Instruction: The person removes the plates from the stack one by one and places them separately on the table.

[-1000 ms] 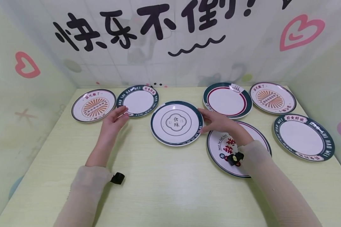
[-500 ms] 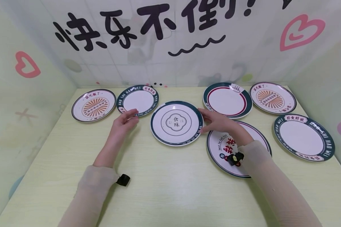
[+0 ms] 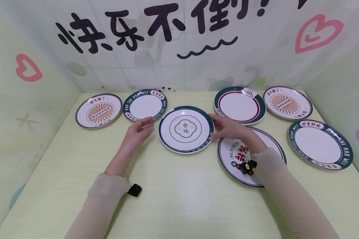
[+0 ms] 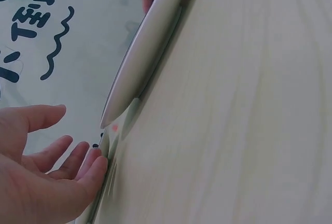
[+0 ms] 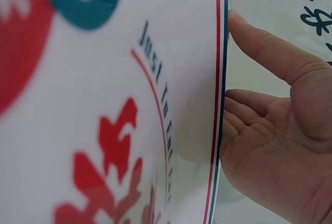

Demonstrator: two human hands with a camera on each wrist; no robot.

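A white plate with a dark green rim and a black emblem point(image 3: 185, 129) lies in the middle of the table. My right hand point(image 3: 229, 127) is at this plate's right rim, thumb and fingers spread along the edge; firm contact is hard to judge. Under that wrist is a large white plate with red lettering point(image 3: 268, 146), partly hidden by the arm. My left hand point(image 3: 140, 132) hovers left of the emblem plate, apart from it, with loosely bent fingers around nothing. Just behind it lies a green-rimmed plate point(image 3: 145, 105). The left wrist view shows the emblem plate edge-on point(image 4: 145, 53).
On the far left is an orange-sunburst plate point(image 3: 98, 111). Toward the right are a green plate with a red ring point(image 3: 241, 107), another sunburst plate point(image 3: 287, 103) and a green-rimmed plate point(image 3: 318, 146). Printed walls point(image 3: 179, 73) enclose the pale table point(image 3: 179, 199).
My left hand has moved to the right, from beside the left-hand plates toward the middle emblem plate. The right hand and the plates have stayed put.
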